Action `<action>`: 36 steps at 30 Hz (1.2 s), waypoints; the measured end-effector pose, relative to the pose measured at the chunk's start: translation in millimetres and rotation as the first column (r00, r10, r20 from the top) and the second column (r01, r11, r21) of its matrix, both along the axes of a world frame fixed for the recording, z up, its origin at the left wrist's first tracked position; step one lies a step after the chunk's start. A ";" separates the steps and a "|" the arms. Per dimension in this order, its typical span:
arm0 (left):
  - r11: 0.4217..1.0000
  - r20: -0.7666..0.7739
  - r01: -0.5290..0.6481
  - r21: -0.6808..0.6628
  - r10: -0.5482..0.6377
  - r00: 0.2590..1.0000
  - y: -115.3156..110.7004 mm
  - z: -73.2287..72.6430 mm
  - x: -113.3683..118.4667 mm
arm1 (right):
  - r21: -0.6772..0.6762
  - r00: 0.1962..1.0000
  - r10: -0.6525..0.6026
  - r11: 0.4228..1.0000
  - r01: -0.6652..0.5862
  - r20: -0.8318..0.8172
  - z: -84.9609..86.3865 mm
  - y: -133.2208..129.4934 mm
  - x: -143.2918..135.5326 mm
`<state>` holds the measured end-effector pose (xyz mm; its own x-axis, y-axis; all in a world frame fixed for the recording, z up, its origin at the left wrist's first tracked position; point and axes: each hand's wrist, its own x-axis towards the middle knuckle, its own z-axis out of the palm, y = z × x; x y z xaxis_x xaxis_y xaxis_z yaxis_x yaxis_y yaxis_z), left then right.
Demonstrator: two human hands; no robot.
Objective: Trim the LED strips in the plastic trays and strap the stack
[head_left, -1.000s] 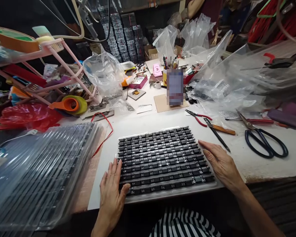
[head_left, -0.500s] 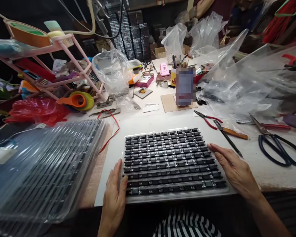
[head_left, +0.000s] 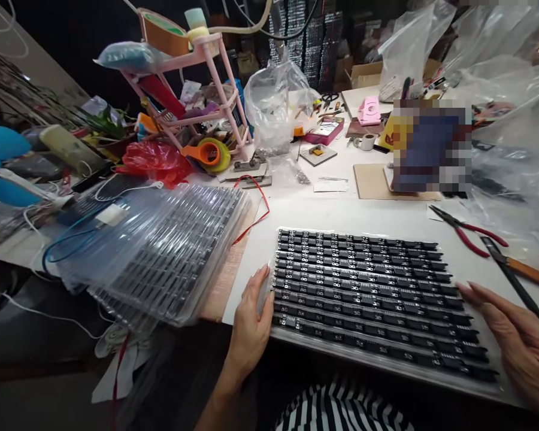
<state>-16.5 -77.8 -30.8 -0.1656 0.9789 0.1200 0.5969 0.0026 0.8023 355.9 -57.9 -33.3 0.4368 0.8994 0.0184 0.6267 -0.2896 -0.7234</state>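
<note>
Left hand [head_left: 251,320] half-open at the clear tray's [head_left: 377,358] left edge; right hand [head_left: 516,335] loosely open along its right; neither closed round it. Tray near, on white sheet [head_left: 314,212]. Best steadied level, by rims, off black strips [head_left: 359,311].

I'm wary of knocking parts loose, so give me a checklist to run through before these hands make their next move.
1. Bare left hand at the left edge of the clear plastic tray: ok.
2. Bare right hand firmly gripping the tray: cannot tell; it is beside the right edge.
3. Small black components lying in rows: ok.
4. Red-handled metal pliers apart from the tray: ok, beyond its far right corner.
5. Thin red ribbon apart from the tray: ok.
6. Stack of clear plastic trays squared up: not ok; lower layers jut out.
</note>
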 end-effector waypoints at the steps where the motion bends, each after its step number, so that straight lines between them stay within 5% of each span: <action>1: 1.000 -0.009 0.000 0.004 0.000 1.000 0.0 -0.4 -0.2 | -0.003 1.000 -0.007 1.000 0.007 0.016 -1.6 -0.4 1.3; 10: 0.997 -0.175 0.079 0.009 -0.076 0.982 -4.7 5.7 -0.1 | -0.057 0.996 -0.087 0.994 0.089 0.037 5.1 -2.0 -1.7; 18: 0.963 -0.381 0.253 -0.088 -0.267 0.885 -21.7 6.9 -14.1 | 0.110 0.985 -0.158 0.983 0.150 0.066 11.7 -14.6 -13.1; 24: 0.965 -0.442 0.259 -0.036 -0.247 0.862 -18.8 0.3 -11.7 | 0.058 0.994 -0.109 0.992 0.109 -0.010 21.5 -13.8 -21.4; 36: 0.967 -0.570 0.256 -0.003 -0.212 0.794 -19.0 -5.4 -3.9 | 0.075 0.998 -0.048 0.996 0.052 -0.048 12.7 -9.6 -13.8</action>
